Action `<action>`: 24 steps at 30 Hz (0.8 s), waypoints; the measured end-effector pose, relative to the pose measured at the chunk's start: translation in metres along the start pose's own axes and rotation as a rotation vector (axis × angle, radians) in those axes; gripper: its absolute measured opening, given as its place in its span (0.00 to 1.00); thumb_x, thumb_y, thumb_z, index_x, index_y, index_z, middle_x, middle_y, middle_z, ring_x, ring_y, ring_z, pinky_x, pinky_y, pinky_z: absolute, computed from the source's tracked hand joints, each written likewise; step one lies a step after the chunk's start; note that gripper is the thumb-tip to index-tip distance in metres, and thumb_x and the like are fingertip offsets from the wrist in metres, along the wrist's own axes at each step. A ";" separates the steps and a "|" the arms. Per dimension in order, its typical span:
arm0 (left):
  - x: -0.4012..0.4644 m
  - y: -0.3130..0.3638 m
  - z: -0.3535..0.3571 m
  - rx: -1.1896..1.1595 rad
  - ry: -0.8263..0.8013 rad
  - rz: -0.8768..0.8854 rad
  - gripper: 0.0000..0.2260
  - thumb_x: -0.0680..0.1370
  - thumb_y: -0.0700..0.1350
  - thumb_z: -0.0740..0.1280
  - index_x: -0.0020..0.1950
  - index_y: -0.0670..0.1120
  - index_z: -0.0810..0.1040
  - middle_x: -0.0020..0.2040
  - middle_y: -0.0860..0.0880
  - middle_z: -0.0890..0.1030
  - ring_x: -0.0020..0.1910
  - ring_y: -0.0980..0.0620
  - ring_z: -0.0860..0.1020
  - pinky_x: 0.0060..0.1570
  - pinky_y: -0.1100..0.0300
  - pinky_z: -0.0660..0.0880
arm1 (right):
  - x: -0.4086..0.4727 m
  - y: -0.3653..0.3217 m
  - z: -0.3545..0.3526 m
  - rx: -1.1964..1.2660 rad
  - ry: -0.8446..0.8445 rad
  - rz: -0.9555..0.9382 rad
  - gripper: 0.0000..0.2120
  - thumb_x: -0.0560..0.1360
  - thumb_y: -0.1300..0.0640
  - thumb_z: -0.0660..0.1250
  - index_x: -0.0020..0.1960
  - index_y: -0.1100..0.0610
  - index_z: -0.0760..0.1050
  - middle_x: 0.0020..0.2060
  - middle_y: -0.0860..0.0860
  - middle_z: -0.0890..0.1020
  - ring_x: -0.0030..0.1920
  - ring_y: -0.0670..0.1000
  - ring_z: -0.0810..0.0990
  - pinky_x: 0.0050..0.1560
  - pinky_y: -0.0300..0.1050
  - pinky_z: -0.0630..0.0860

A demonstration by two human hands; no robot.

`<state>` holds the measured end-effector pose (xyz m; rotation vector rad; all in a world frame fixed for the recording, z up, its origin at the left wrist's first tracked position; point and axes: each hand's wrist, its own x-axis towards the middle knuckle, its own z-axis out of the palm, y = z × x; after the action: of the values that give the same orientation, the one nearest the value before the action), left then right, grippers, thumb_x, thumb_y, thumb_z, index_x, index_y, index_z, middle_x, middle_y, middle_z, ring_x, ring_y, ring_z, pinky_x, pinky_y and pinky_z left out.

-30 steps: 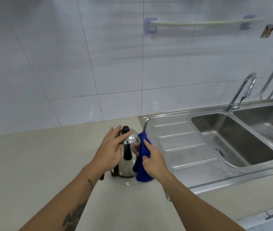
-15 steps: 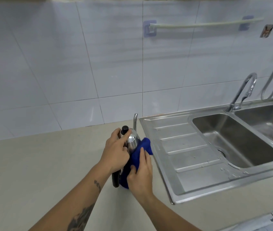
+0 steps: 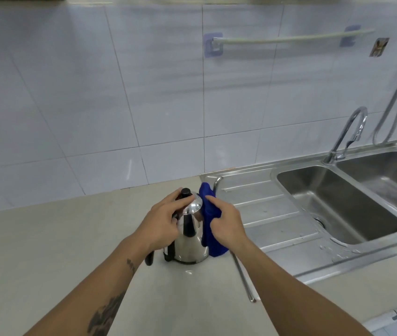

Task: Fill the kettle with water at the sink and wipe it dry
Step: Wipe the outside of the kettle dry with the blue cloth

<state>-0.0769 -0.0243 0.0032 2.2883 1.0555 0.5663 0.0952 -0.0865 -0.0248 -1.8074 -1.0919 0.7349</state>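
A polished stainless-steel kettle [image 3: 191, 243], cone-shaped with a domed mirror lid and a black knob [image 3: 185, 191], stands upright on the matte beige table [image 3: 47, 251], close to the left edge of the sink unit. Its black handle [image 3: 149, 258] sticks out low on the left side. The left hand [image 3: 161, 221] lies over the lid and upper body, fingers curled around it, steadying the kettle. The right hand [image 3: 226, 221] grips a soft, deep-blue cloth [image 3: 210, 229], pressing it against the kettle's right flank; the cloth hangs in a fold from above the lid down to the table. A few small water drops glint on the table in front of the kettle.

To the right, a brushed-steel double sink [image 3: 338, 214] is set into the table, with a ribbed drainboard [image 3: 265, 207] nearest the kettle; droplets lie on the drainboard's near right corner. Both basins look empty of dishes. A curved chrome faucet [image 3: 348, 134] rises behind the basins, a metal hose [image 3: 396, 93] beside it. The wall [image 3: 95, 93] is glossy pale square tile, carrying a slim towel rail [image 3: 289, 38] on clear stick-on brackets.
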 end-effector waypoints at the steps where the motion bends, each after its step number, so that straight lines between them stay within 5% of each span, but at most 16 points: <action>1: 0.001 0.000 0.000 0.018 0.020 0.014 0.32 0.75 0.28 0.59 0.71 0.58 0.70 0.73 0.63 0.63 0.69 0.61 0.64 0.65 0.70 0.64 | -0.003 0.000 -0.001 0.011 0.009 -0.025 0.34 0.73 0.73 0.62 0.73 0.48 0.70 0.64 0.49 0.76 0.61 0.53 0.77 0.61 0.50 0.78; 4: 0.004 0.002 0.009 0.216 0.178 0.094 0.32 0.72 0.29 0.62 0.70 0.58 0.72 0.71 0.59 0.70 0.69 0.51 0.67 0.64 0.58 0.66 | -0.016 0.008 0.000 0.019 -0.013 -0.010 0.33 0.74 0.73 0.60 0.75 0.49 0.69 0.65 0.51 0.76 0.61 0.52 0.76 0.61 0.46 0.76; 9: -0.009 0.003 0.045 0.365 0.241 0.035 0.36 0.71 0.36 0.58 0.76 0.59 0.57 0.79 0.51 0.56 0.77 0.48 0.54 0.74 0.50 0.53 | -0.018 0.016 -0.010 -0.008 -0.058 0.015 0.33 0.74 0.72 0.62 0.74 0.48 0.68 0.66 0.51 0.76 0.58 0.51 0.77 0.54 0.42 0.76; 15: -0.010 -0.005 0.050 0.379 0.269 0.064 0.32 0.74 0.45 0.56 0.77 0.60 0.54 0.79 0.50 0.55 0.78 0.48 0.53 0.75 0.49 0.49 | -0.031 0.026 -0.052 -0.111 0.032 0.054 0.36 0.70 0.74 0.56 0.72 0.48 0.72 0.62 0.51 0.79 0.56 0.53 0.78 0.50 0.43 0.73; 20: -0.009 -0.007 0.052 0.359 0.302 0.060 0.32 0.73 0.46 0.59 0.76 0.59 0.58 0.78 0.49 0.59 0.77 0.47 0.56 0.74 0.48 0.51 | -0.035 0.046 -0.068 -0.470 -0.011 0.088 0.29 0.73 0.69 0.62 0.71 0.50 0.70 0.59 0.52 0.78 0.51 0.52 0.76 0.50 0.47 0.74; 22: -0.009 -0.007 0.051 0.333 0.300 0.062 0.32 0.73 0.46 0.60 0.76 0.59 0.59 0.78 0.49 0.59 0.77 0.48 0.56 0.74 0.49 0.51 | -0.034 0.063 -0.062 -0.678 -0.135 0.119 0.27 0.73 0.64 0.64 0.70 0.52 0.68 0.67 0.53 0.73 0.60 0.57 0.74 0.58 0.52 0.74; 24: -0.009 -0.008 0.050 0.326 0.290 0.069 0.32 0.73 0.46 0.60 0.76 0.60 0.59 0.78 0.50 0.58 0.78 0.48 0.55 0.74 0.50 0.50 | -0.034 0.082 -0.054 -0.830 -0.315 0.216 0.34 0.73 0.60 0.65 0.76 0.50 0.58 0.78 0.53 0.58 0.74 0.63 0.61 0.69 0.65 0.65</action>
<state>-0.0582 -0.0422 -0.0412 2.5868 1.2894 0.8250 0.1554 -0.1564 -0.0730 -2.5961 -1.5775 0.7689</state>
